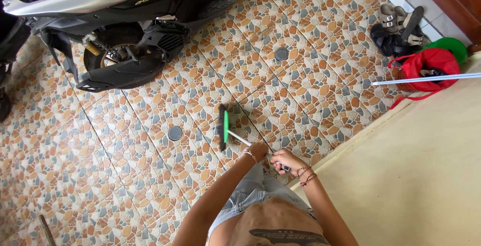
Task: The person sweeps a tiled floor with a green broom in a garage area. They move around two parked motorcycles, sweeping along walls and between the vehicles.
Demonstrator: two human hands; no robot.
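I'd judge the sweep goes best with short, even strokes, head kept flat on the tiles. My left hand (257, 152) is wrapped shut around the broom handle (239, 139), my right hand (283, 160) clamped on it just behind. Beyond the left hand, the green broom head (223, 127) rests on the patterned floor (150, 126); the scooter (120, 20) stands well past it.

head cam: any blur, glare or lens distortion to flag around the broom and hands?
Head view: even daylight, no hard shadows; slight sheen on the scooter panel, no blown glare. Wide-angle bending shows in the curving tile floor lines. Broom head reasonably sharp; left hand and right hand on the handle slightly soft. Wall at right is flat, featureless.
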